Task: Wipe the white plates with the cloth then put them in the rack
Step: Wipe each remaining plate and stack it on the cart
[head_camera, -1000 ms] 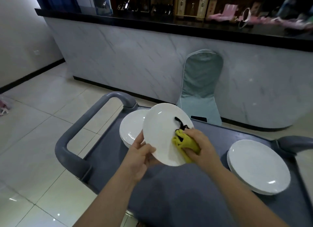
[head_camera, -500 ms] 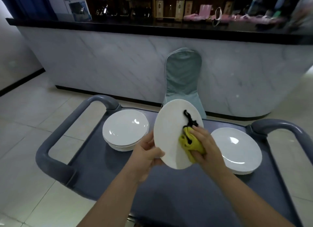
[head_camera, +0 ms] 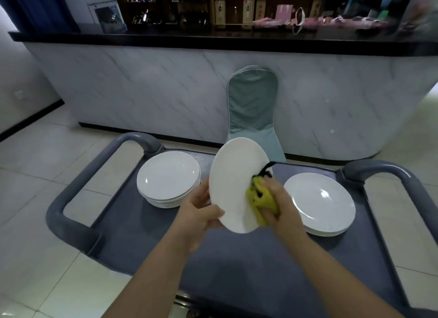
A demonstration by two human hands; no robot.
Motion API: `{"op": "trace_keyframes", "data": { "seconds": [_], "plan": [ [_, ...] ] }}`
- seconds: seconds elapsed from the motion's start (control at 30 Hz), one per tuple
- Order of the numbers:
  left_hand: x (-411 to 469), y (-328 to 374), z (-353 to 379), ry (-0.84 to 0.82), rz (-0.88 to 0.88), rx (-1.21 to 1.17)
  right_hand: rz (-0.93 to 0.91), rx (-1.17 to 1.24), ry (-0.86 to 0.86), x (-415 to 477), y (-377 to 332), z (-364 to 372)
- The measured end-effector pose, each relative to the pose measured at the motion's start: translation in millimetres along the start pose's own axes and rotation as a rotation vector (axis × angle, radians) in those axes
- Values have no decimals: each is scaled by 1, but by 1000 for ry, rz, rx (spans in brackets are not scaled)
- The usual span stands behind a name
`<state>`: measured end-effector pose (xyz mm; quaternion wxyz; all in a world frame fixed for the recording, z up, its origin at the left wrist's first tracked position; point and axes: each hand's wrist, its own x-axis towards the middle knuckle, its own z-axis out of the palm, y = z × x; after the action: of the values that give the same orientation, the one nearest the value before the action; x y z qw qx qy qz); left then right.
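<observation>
A white plate [head_camera: 233, 180] is held tilted on edge above a grey-blue cart. My left hand [head_camera: 199, 217] grips its lower left rim, thumb on the front face. My right hand [head_camera: 280, 205] holds a bunched yellow-green cloth [head_camera: 259, 199] with a black strap against the plate's right side. A stack of white plates [head_camera: 168, 177] lies on the cart to the left. A second, lower stack of white plates [head_camera: 320, 202] lies to the right.
The cart top [head_camera: 260, 270] has raised grey handles on the left [head_camera: 78, 194] and right [head_camera: 403, 182]. Beyond it a pale green covered chair [head_camera: 252, 109] leans against a marble-fronted bar counter [head_camera: 166, 90]. Tiled floor surrounds the cart.
The view has swung so the cart sits more centred. The plate has turned more edge-on, and the cloth has slid lower along its right side.
</observation>
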<state>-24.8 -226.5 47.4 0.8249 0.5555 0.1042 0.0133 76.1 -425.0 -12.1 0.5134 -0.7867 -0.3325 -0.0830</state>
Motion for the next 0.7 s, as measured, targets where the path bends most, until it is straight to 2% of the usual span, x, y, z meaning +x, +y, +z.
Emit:
{"op": "trace_keyframes", "data": {
  "seconds": [0.07, 0.1, 0.17, 0.23, 0.3, 0.4, 0.53, 0.63, 0.7],
  "plan": [
    [-1, -5, 10, -7, -28, -18, 141, -1, 119, 29, -1, -13],
    [-1, -7, 14, -15, -33, -27, 133, -21, 160, 46, -8, -15],
    [0, -6, 18, -41, -19, -36, -3, -14, 154, 67, -31, -6],
    [1, -2, 17, -58, 16, -37, -175, 9, 52, 58, -49, 14],
    [2, 1, 13, -44, 52, -31, -262, 14, -50, 27, -45, 29],
    [-1, -1, 15, 16, 63, 22, -134, 73, -41, -11, -7, 12],
    [-8, -10, 28, -20, -3, 97, 106, 36, 193, 5, 20, -24],
    [-9, -10, 35, -64, -29, 235, 69, 26, 231, 35, 9, -43],
    [-6, -6, 37, -44, -10, 340, -31, 32, 94, 49, -5, -53]
  ]
}}
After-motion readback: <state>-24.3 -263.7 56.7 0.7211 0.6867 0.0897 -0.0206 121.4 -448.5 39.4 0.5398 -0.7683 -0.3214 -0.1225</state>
